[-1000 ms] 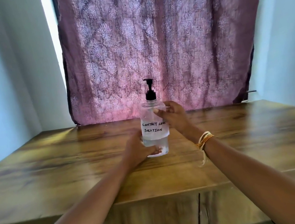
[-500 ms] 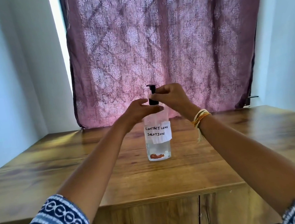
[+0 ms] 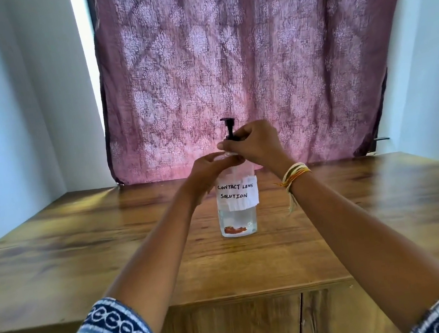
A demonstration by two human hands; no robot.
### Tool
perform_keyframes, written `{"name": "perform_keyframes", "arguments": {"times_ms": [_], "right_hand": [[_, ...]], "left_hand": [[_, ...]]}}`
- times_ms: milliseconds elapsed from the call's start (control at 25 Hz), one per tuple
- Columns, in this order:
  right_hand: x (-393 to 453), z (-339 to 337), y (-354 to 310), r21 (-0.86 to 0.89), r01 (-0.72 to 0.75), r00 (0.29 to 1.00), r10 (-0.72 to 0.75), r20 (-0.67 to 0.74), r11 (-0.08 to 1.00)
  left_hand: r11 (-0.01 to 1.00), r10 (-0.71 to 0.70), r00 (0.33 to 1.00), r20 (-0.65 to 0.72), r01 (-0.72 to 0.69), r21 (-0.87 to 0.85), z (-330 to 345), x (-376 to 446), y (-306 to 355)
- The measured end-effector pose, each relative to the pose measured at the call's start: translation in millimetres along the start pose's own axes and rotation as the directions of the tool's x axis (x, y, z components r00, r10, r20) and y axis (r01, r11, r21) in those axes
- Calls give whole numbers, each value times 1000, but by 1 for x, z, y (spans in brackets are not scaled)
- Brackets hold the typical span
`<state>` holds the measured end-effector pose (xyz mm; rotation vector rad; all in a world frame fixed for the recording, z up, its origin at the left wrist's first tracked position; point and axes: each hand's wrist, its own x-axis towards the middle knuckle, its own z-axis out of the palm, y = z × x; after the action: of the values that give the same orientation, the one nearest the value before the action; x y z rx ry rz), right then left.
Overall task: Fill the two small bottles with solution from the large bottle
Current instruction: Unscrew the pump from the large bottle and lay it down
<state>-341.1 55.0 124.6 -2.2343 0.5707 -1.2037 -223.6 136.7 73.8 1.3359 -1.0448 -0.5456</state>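
Note:
The large clear bottle (image 3: 238,214) stands upright in the middle of the wooden table (image 3: 84,256), with a white paper label reading "CONTACT LENS SOLUTION" and a black pump top (image 3: 229,127). My left hand (image 3: 210,171) wraps the bottle's shoulder from the left. My right hand (image 3: 254,144) pinches the black pump collar at the neck. A thread bracelet (image 3: 294,174) circles my right wrist. No small bottles are in view.
A purple patterned curtain (image 3: 240,64) hangs behind the table, with pale walls on both sides. The table's front edge (image 3: 231,297) runs across below my forearms, with cabinet doors under it.
My left hand has dropped from beside the pump head to the bottle's shoulder. My right hand has slid down to the pump collar. One second ago both hands held the bottle's body.

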Motion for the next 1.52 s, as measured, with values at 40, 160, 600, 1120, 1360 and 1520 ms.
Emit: {"name": "perform_keyframes", "arguments": {"times_ms": [40, 160, 600, 1120, 1360, 1520], "right_hand": [[-1, 0, 0, 17, 12, 1000, -12, -10, 1000], [1, 1, 6, 82, 51, 999, -51, -3, 995], [13, 3, 21, 538, -100, 957, -68, 283, 837], [6, 13, 23, 566, -108, 977, -18, 211, 817], [3, 10, 21, 527, -81, 992, 17, 126, 846], [3, 4, 16, 586, -107, 980, -13, 197, 804]], "left_hand": [[1000, 1, 1000, -17, -1, -13, 1, 0, -2], [999, 12, 999, -53, -14, -38, 3, -4, -3], [998, 41, 998, -48, -44, -51, 5, -1, -8], [999, 48, 997, -53, -49, -15, 2, 0, -9], [998, 37, 997, -73, -41, -46, 4, -1, -8], [998, 32, 996, -78, -36, -53, 5, -2, -7]]}}
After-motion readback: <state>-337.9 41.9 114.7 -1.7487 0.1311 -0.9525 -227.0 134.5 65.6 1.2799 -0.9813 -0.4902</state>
